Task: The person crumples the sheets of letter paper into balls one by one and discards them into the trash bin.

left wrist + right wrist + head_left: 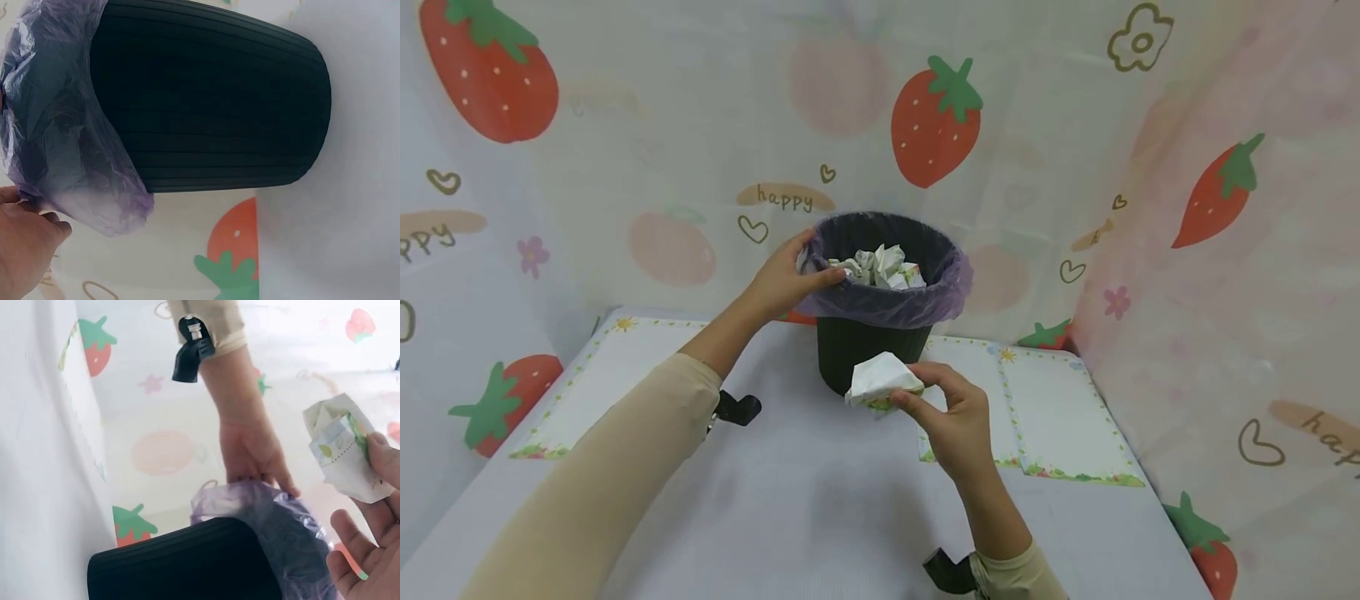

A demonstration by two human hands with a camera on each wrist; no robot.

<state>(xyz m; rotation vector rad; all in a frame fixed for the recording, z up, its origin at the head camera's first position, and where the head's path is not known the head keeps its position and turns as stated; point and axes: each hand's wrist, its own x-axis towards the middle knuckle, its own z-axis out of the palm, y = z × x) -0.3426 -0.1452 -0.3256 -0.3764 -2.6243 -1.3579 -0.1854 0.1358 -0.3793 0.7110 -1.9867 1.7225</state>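
A black ribbed trash bin point(865, 337) stands on the white table, lined with a translucent purple bag point(957, 287) folded over its rim. Several crumpled papers point(883, 268) lie inside it. My left hand point(782, 283) grips the bin's lined rim on the left, thumb over the inner edge. In the left wrist view this hand point(28, 244) is partly cut off beside the bag. My right hand point(953, 417) pinches a crumpled piece of paper point(882, 377) between thumb and fingers, in front of the bin. Printed leaves show on that paper point(344, 450) in the right wrist view.
White sheets with floral borders lie on the table point(775, 500): one sheet point(625, 367) at left, others point(1067, 412) to the right of the bin. A strawberry-print backdrop point(700, 125) rises behind and at both sides. Black devices point(951, 573) are strapped at the wrists.
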